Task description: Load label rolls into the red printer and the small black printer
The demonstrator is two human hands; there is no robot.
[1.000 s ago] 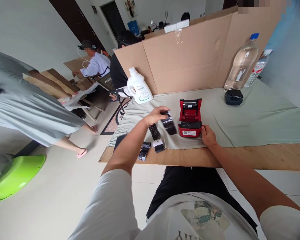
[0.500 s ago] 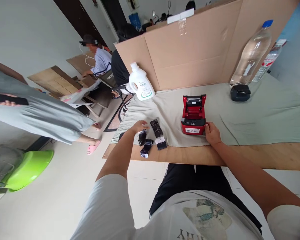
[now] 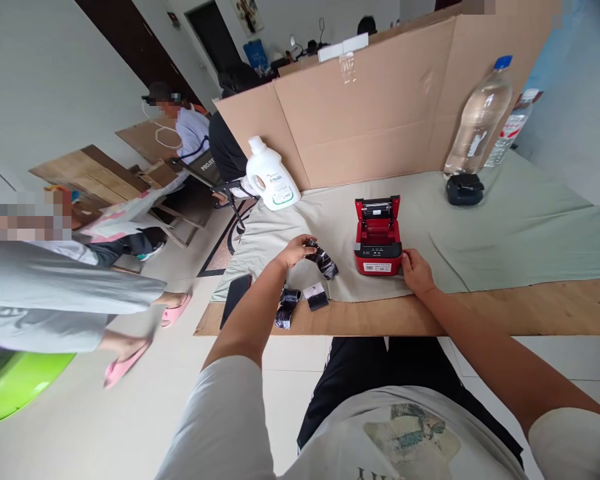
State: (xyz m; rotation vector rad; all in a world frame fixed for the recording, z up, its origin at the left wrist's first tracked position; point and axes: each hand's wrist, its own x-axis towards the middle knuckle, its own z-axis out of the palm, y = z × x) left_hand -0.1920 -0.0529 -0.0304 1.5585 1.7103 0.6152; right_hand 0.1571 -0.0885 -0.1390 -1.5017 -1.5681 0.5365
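Note:
A small red label printer (image 3: pixel 379 250) stands on the cloth with its lid raised, showing a roller in the lid and a red hollow inside. My right hand (image 3: pixel 417 270) grips its lower right side, the fingertips partly hidden behind the body. To the left, my left hand (image 3: pixel 299 251) pinches the upper end of a black, crinkled strip (image 3: pixel 324 260), which slants down to the right. Closer to me lie another dark shiny strip with a curled end (image 3: pixel 287 310) and a small black and white piece (image 3: pixel 316 297).
A dark phone (image 3: pixel 237 297) lies by my left forearm. Behind are a white detergent jug (image 3: pixel 273 175), a cardboard screen (image 3: pixel 365 120), a large clear bottle (image 3: pixel 480 120), a smaller bottle (image 3: pixel 513 127) and a black case (image 3: pixel 465 190). A person in pink slippers (image 3: pixel 126 363) stands at left.
My left hand has moved right and taken hold of the black strip, which now lies at a different slant. My right hand stays on the printer. The view has shifted; the standing person has moved.

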